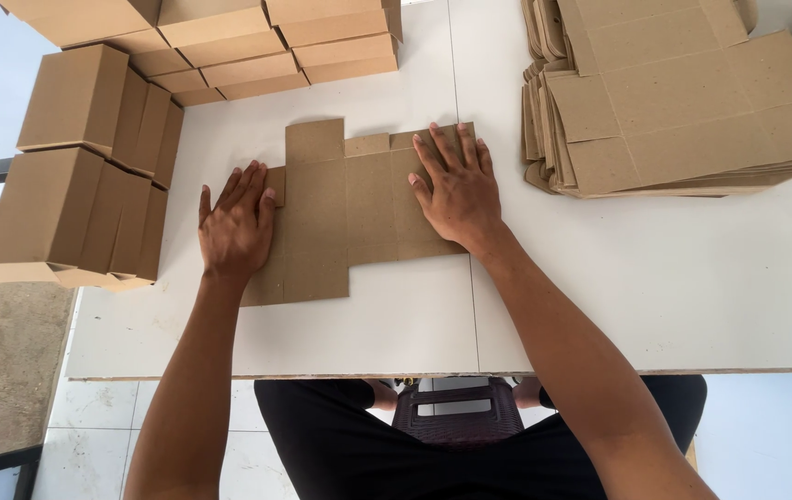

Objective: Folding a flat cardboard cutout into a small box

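Head view: a flat cardboard box blank (345, 218) is pressed down by two open hands near the front edge of a white table (655, 287).

Folded brown boxes (90, 176) are stacked at the table's left edge, with more rows (257, 42) along the far edge. The left hand (234, 227) is laid flat, fingers spread, on the blank's left flap; nothing is gripped. The right hand (456, 190) is spread flat on its right part (palm down, likewise unclenched). A pile of unfolded blanks (673, 102) is seen at the far right corner.
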